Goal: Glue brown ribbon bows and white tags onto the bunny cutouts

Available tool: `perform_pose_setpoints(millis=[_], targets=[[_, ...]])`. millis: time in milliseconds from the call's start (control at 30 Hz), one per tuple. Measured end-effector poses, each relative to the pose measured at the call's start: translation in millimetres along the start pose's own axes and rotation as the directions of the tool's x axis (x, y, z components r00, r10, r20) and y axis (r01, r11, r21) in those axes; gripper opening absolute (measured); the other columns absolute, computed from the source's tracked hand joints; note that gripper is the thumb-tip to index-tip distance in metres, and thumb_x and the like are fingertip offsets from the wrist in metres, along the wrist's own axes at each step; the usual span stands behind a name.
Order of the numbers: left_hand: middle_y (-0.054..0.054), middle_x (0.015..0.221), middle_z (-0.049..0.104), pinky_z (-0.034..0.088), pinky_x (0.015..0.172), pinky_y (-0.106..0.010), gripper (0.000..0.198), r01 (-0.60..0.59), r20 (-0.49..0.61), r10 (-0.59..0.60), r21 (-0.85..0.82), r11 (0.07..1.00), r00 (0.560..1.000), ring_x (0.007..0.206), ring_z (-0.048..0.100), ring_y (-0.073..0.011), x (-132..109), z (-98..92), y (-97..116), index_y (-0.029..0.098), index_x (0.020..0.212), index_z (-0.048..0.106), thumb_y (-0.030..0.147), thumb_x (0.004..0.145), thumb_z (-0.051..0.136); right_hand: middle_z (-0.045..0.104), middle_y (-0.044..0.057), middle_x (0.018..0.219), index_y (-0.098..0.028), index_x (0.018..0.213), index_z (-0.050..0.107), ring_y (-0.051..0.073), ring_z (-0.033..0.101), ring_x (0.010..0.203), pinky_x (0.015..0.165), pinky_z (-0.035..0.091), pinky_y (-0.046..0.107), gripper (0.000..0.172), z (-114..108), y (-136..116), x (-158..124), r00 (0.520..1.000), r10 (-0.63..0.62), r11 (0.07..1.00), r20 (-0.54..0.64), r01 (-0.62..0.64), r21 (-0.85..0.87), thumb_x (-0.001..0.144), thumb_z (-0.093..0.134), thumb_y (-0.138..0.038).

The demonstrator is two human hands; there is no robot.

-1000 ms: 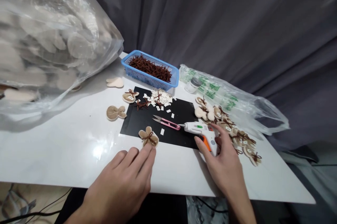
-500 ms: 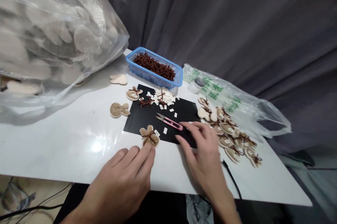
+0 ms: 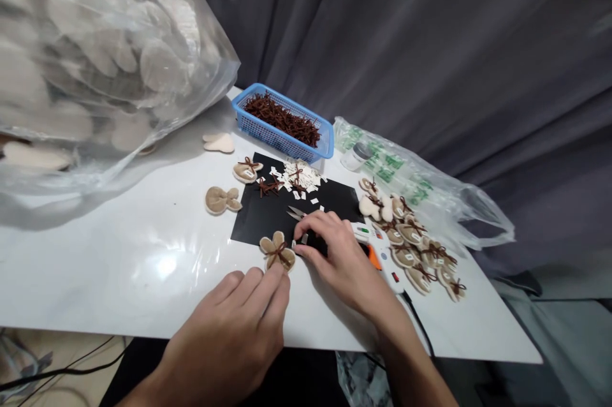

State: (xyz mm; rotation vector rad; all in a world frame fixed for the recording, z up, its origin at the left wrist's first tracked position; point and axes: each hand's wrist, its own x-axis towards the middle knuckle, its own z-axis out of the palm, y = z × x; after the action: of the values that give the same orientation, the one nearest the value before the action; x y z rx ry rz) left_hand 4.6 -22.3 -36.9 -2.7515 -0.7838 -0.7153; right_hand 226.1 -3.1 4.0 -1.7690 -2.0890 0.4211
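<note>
A small beige plush flower-like piece (image 3: 270,245) with a brown ribbon bow (image 3: 280,254) lies on the table at the edge of the black mat (image 3: 248,219). My left hand (image 3: 239,318) holds it down, fingers closed at its near edge. Just to its right, thumb and index of my right hand (image 3: 335,254) come together around a small white label (image 3: 294,244). Another label (image 3: 305,238) shows in the gap behind those fingertips. Beyond the right hand, the blades of the thread snips (image 3: 295,212) stick out; their handles are hidden.
A white and orange glue gun (image 3: 377,251) lies right of my right hand, its black cord (image 3: 418,318) running off the table. Finished-looking plush pieces (image 3: 415,244) are heaped at right. A blue basket (image 3: 268,133) holds brown bows; a label pile (image 3: 303,177) sits before it. A large plastic bag (image 3: 191,75) bulges at left.
My right hand has moved left from beside the snips' handles to the label by the plush piece, its fingers closing. The glue gun is now uncovered. My left hand stays on the piece.
</note>
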Motion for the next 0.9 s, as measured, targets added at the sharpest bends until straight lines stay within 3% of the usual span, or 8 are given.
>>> perform_pose_setpoints(millis=[200,367,500,900], targets=[[-0.017,0.123,0.080,0.044,0.084,-0.044,0.035,-0.002,-0.060,0.002,-0.004,1.000,0.998,0.095,0.067,-0.0284,-3.3,0.9,0.4,0.004,0.127,0.070,0.011,0.099,0.050,0.076,0.002,0.080,-0.023,0.080,0.071,0.021,0.065,0.075,0.074,0.047,0.034,0.014,-3.3,4.1,-10.7,0.993,0.118,0.965,-0.011,-0.112,0.236,0.093,0.068,-0.024],[-0.015,0.122,0.081,0.043,0.084,-0.044,0.032,0.007,-0.101,-0.010,-0.030,1.000,0.995,0.094,0.067,-0.0284,-3.5,1.6,0.0,0.005,0.123,0.071,0.010,0.102,0.048,0.075,0.002,0.078,-0.022,0.079,0.076,0.020,0.064,0.072,0.067,0.047,0.030,0.021,-6.2,4.2,-31.9,0.959,0.279,0.857,-0.055,-0.222,0.465,0.092,0.073,-0.038],[-0.015,0.122,0.081,0.044,0.080,-0.043,0.032,0.002,-0.086,-0.004,-0.017,1.000,0.996,0.091,0.067,-0.0270,-1.3,1.3,-0.4,0.006,0.124,0.071,0.010,0.102,0.049,0.072,0.004,0.075,-0.020,0.079,0.075,0.018,0.060,0.067,0.062,0.045,0.028,0.031,0.0,-1.1,-41.8,0.939,0.343,0.746,0.009,-0.278,0.605,0.090,0.078,-0.048],[-0.014,0.122,0.082,0.043,0.082,-0.043,0.034,0.008,-0.094,-0.010,-0.013,1.000,0.996,0.093,0.067,-0.0274,-1.2,2.8,0.5,0.004,0.126,0.070,0.012,0.106,0.045,0.061,0.000,0.070,-0.020,0.081,0.075,0.016,0.044,0.066,0.060,0.035,0.028,0.031,19.2,-7.2,-38.2,0.941,0.334,0.759,0.058,-0.305,0.576,0.093,0.074,-0.048]])
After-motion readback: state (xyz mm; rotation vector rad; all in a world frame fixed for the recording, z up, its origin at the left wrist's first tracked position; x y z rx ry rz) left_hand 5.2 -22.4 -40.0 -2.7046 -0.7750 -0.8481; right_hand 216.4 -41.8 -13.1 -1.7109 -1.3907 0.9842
